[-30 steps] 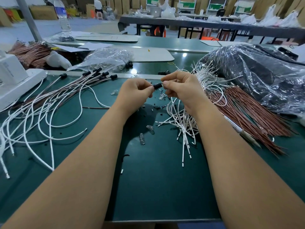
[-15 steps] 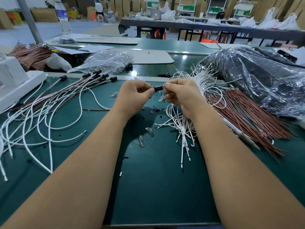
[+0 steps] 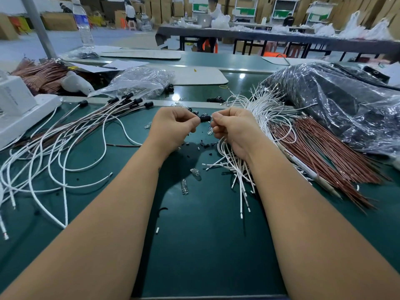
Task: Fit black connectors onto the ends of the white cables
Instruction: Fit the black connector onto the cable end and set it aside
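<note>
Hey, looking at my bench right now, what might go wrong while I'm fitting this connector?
1. The black connector is pinched only at the fingertips of the left hand and right hand, so it may slip and get lost among the loose black bits below.
2. Both forearms hover over the small glass bulbs on the mat; lowering an arm might crush them.
3. The loose white cables under the right wrist could snag and drag.

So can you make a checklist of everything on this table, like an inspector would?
Surface: green mat, dotted with small black bits.
Job's things: black connector held between both hands.
Clutter: two clear bulbs, plastic bags, pen.
Hands: left hand and right hand pinch the connector with their fingers.
Cables: finished cables left; white bundle and brown wires right.
Surroundings: bottle, white machine, people at far tables.
</note>
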`<state>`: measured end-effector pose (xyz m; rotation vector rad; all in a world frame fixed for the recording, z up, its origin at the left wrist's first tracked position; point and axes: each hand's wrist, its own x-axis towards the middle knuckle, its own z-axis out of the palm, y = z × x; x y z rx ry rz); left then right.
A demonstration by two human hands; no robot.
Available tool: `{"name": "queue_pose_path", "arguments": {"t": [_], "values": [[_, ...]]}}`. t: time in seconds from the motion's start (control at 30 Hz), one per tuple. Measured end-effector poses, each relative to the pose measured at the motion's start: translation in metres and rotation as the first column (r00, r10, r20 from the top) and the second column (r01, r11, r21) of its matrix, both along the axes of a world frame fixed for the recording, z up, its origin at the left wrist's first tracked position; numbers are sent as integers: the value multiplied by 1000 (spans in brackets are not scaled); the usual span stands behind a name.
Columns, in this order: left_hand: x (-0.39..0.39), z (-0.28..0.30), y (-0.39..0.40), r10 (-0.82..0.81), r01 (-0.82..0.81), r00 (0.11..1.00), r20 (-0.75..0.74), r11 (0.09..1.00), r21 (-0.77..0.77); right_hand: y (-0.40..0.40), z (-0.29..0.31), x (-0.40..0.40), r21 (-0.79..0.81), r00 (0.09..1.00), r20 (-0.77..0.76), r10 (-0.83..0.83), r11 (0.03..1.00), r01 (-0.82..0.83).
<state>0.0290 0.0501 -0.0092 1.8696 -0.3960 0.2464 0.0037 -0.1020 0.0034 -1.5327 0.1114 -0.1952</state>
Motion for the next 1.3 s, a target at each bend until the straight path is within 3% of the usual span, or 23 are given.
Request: {"name": "queue_pose_path", "arguments": {"t": [0.2,0.37,0.47,0.57,0.73,1.03,1.13,1.23,1.3], "values": [[0,0,0,-21,21,1000,9,999,-32,0,4,0,112,999,-45,20,994,-15],[2,-2,-3,86,-90,991,105,995,34,-1,2,3,137,992,-23,-127,982,129],[3,3,3,15,-18,1000,-25,992,-122,-4,1,3,196,990,15,-139,971,134],[1,9,6,-149,107,978,-148,960,-257,-2,1,2,149,995,47,-85,986,78],[-5,15,11,-373,261,916,-144,831,-491,0,0,1,164,996,90,-12,987,-3],[-8,16,15,-421,346,903,-87,832,-433,-4,0,-1,256,993,112,27,965,-55],[-4,14,14,-365,295,926,-93,857,-423,-3,1,-1,243,993,114,34,968,-61],[1,8,11,-181,155,976,-124,968,-197,-2,1,-2,164,994,96,54,984,-69],[2,4,10,-114,107,987,-112,992,-68,-1,1,-2,130,995,87,44,990,-55]]}}
